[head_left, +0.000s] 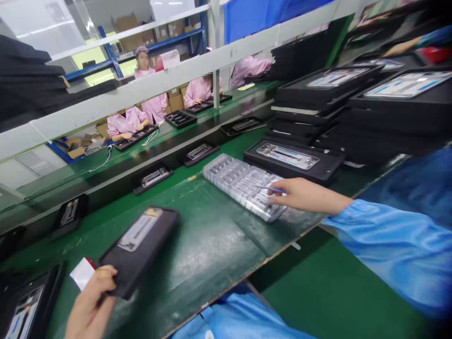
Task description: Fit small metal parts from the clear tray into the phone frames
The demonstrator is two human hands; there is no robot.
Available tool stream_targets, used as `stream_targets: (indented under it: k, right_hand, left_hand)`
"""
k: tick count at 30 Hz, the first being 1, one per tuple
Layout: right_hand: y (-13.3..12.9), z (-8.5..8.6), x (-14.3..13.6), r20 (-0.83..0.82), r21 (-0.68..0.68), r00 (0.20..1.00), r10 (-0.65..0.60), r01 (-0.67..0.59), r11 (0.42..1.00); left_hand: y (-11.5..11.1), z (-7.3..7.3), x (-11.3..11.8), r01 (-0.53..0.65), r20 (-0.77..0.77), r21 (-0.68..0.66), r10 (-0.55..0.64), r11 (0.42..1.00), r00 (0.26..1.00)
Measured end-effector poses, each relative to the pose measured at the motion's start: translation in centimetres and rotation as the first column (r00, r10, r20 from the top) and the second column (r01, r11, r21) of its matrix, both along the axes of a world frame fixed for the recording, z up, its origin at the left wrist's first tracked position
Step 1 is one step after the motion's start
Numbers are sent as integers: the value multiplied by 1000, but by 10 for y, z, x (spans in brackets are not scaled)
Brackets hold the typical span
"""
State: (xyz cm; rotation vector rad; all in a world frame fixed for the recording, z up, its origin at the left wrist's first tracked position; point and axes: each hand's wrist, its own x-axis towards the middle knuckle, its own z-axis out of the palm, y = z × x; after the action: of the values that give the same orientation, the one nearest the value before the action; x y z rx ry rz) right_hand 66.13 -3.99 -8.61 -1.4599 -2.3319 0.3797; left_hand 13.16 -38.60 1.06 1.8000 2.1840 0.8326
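My left hand grips the near corner of a black tray, which is slightly blurred and tilted above the green bench. In that tray's recess lies a silver phone frame. A white paper with a red edge shows beside my left fingers; whether they touch it I cannot tell. My right hand, in a blue sleeve, pinches a thin blue tool like tweezers. Its tip is over a clear plastic blister tray with rows of compartments. Small contents in them are too fine to make out.
Behind the blister tray sits another black tray with a phone frame. Tall stacks of black trays stand at the right. Several loaded trays line the conveyor. Across it, people in pink clothing work. The bench's front edge runs diagonally.
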Motion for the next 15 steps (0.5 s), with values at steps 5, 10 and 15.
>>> stream_targets:
  k: [5, 10, 15]
  right_hand:
    - [-8, -9, -27, 124, -109, 987, 97, -84, 991]
    - [-6, -8, -31, 189, -101, 979, 79, -60, 993]
    - [9, -6, -38, 261, -54, 965, -28, 43, 998]
  left_hand:
    - [30, -85, 9, 284, 322, -53, -253, 957, 912]
    - [41, -117, 20, 378, 295, -38, -351, 925, 889]
    - [56, -131, 27, 282, 181, -39, -271, 959, 945]
